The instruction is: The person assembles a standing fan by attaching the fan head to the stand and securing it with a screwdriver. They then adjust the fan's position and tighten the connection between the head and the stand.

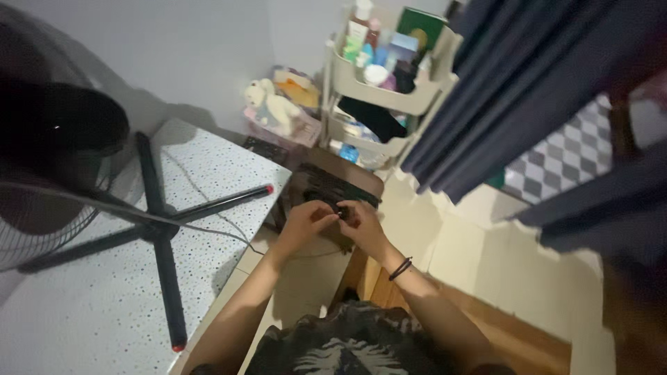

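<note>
Both hands meeting over a small dark object (pixel 342 209), possibly a clip or hair tie, too small to tell. Left hand (pixel 306 221) and right hand (pixel 361 222) each pinching it, just above the dark keyboard-like item (pixel 326 184). Best kept close, fingertips steady, wrists braced.

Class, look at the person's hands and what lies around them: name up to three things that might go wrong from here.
1. Both hands, left hand and right hand, pinch a small dark item in mid-air; if it slips it may drop to the floor and be hard to find.
2. The fan cable trails close to the left arm and might snag.
3. The fan's legs spread beside the person, a possible trip hazard.
</note>
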